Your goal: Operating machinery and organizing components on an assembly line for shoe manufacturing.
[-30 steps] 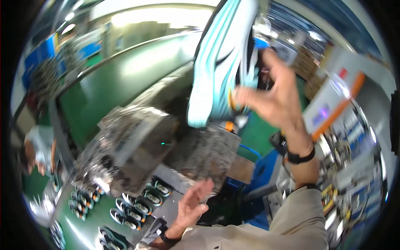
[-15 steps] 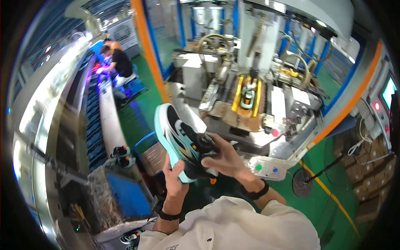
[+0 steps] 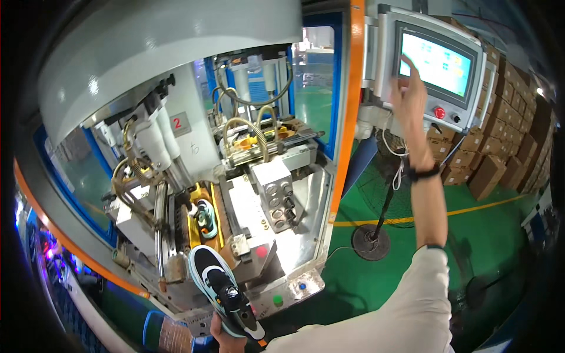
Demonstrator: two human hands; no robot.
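My left hand (image 3: 228,336) grips a black, white and pale-mint sneaker (image 3: 213,272) from below, near its heel. The sneaker's toe points up and away, in front of the machine's lower edge. Holding nothing, my right hand (image 3: 410,97) is raised to the left side of a control panel's lit touchscreen (image 3: 438,63), its index finger stretched out over the screen's edge. Whether the fingertip touches the glass I cannot tell. Inside the machine (image 3: 276,170), a second sneaker (image 3: 206,219) of similar colours sits between yellow side bars.
On the panel is a red knob (image 3: 439,112); green (image 3: 278,300) and blue (image 3: 302,286) buttons sit on the machine's front ledge. A floor fan's round base (image 3: 371,242) stands on the green floor. Cardboard boxes (image 3: 488,174) are stacked at right. An orange post (image 3: 347,117) borders the machine.
My right hand has let go of the sneaker and risen right to the touchscreen. My left hand keeps the sneaker, now lower in view. The view has turned right.
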